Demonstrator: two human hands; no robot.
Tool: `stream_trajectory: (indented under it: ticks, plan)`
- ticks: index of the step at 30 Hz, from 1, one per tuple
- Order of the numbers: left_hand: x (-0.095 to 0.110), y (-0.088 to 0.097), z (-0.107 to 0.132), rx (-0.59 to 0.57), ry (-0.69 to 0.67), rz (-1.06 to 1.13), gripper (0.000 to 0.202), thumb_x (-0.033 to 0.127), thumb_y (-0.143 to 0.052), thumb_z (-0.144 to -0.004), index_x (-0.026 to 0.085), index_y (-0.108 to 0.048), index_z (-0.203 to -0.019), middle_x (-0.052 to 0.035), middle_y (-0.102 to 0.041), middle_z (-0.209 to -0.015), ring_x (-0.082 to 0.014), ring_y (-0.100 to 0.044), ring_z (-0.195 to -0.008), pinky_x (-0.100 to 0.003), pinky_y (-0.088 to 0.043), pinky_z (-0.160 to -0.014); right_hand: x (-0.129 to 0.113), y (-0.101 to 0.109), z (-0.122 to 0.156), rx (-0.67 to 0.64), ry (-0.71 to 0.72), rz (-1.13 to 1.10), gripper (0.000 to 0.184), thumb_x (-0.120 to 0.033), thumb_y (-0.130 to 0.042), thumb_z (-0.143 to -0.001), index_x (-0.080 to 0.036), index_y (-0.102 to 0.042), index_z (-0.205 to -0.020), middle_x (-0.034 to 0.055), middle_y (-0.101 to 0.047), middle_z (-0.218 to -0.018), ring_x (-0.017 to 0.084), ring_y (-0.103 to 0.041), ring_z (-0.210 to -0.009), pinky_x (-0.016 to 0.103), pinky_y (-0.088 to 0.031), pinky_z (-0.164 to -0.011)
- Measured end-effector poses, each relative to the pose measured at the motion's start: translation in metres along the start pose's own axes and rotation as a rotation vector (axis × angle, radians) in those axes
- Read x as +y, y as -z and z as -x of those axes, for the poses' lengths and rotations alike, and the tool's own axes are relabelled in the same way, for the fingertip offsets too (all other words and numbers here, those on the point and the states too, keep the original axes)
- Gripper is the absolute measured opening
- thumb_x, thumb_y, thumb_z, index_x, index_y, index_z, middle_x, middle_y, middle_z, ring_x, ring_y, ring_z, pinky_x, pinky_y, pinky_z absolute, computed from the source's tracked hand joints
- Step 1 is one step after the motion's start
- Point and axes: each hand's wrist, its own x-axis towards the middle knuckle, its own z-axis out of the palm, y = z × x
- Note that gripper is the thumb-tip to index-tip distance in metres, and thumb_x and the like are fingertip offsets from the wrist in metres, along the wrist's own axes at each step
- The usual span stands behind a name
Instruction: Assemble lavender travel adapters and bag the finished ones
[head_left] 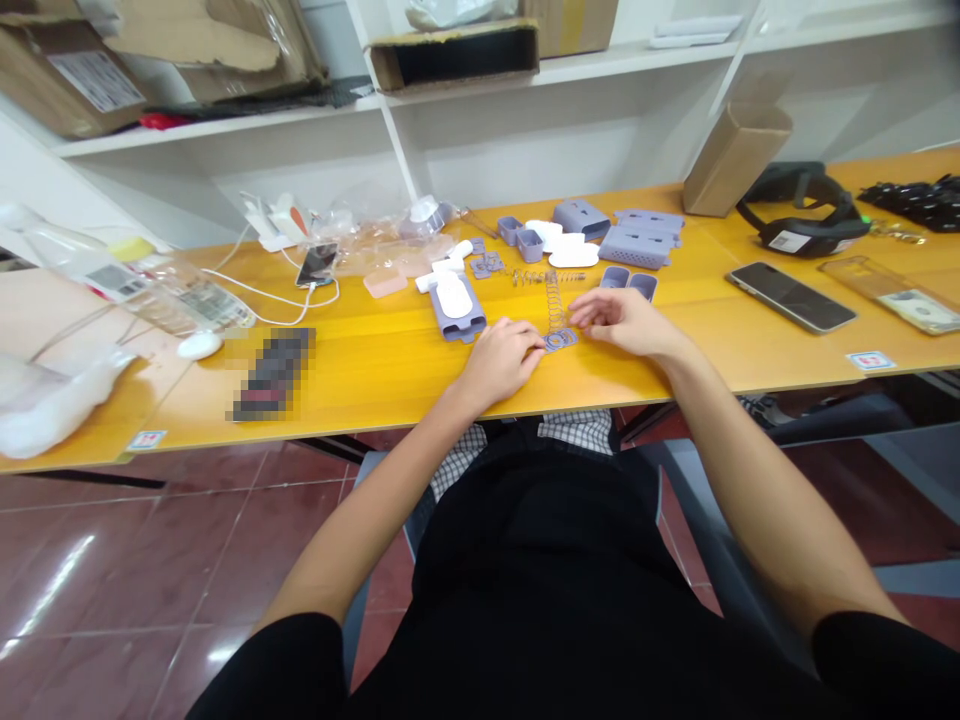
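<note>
My left hand rests on the yellow table with fingers curled, pinching the edge of a small lavender plastic piece. A metal spring stands on that piece. My right hand hovers just right of the spring, its fingers bent and close together near the spring's base; what they hold, if anything, is hidden. A lavender holder with a white insert lies just left of my left hand. More lavender and white parts are spread behind.
A phone lies to the right, with a black headset and a cardboard box behind it. A second phone, white cables, plastic bags and a white mouse sit at the left. Shelves hold cartons.
</note>
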Motion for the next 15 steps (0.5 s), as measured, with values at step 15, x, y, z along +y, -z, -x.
stream_trajectory:
  ticks: [15]
  plan:
    - [0.0, 0.001, 0.0, -0.019, 0.008, -0.008, 0.027, 0.025, -0.055, -0.107, 0.019, -0.081, -0.111, -0.0084, -0.077, -0.125, -0.0286, -0.064, -0.109, -0.048, -0.052, -0.103, -0.015, -0.008, 0.002, -0.079, -0.011, 0.202, 0.03, -0.017, -0.078, -0.071, -0.021, -0.08, -0.101, 0.0083, -0.085, -0.094, 0.029, -0.081, -0.087, 0.04, -0.064, -0.079]
